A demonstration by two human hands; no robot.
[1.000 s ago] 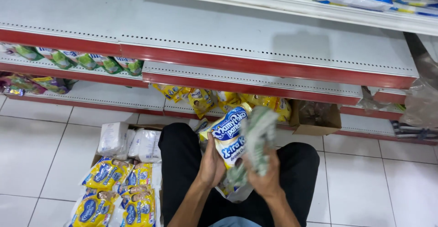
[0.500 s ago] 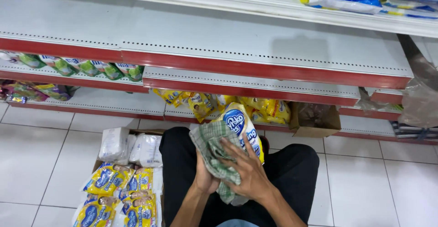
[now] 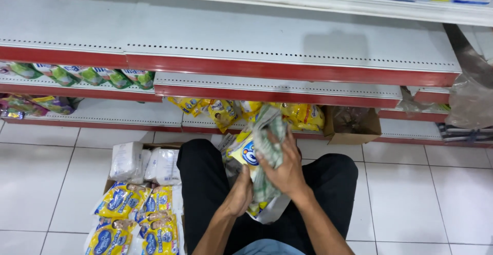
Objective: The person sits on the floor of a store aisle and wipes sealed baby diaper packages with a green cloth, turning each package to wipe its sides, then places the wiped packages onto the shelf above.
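White tiled floor (image 3: 421, 193) and red-edged shop shelves (image 3: 287, 70) are seen from above, w/ a person crouched in black trousers (image 3: 205, 183) in front. A yellow pack (image 3: 244, 152) is held upright over the lap, btwn both hands, just below the lowest shelf edge. The left hand (image 3: 240, 196) is clenched on the pack's lower part from the left. The right hand (image 3: 285, 170) is pressed over a crumpled green-white cloth (image 3: 269, 139), which is laid against the pack's right side & top; fingers are curled round both. Beside the left knee, a carton (image 3: 110, 183) on the floor is filled w/ more yellow packs (image 3: 131, 219) and two white packs (image 3: 146, 162). Yellow packs on the low shelf (image 3: 303, 115) are lined behind the hands, near a small open cardboard box (image 3: 352, 124). Green packs (image 3: 92, 75) are stocked on the left shelf. Clear plastic wrap (image 3: 470, 98) is hung at far right.
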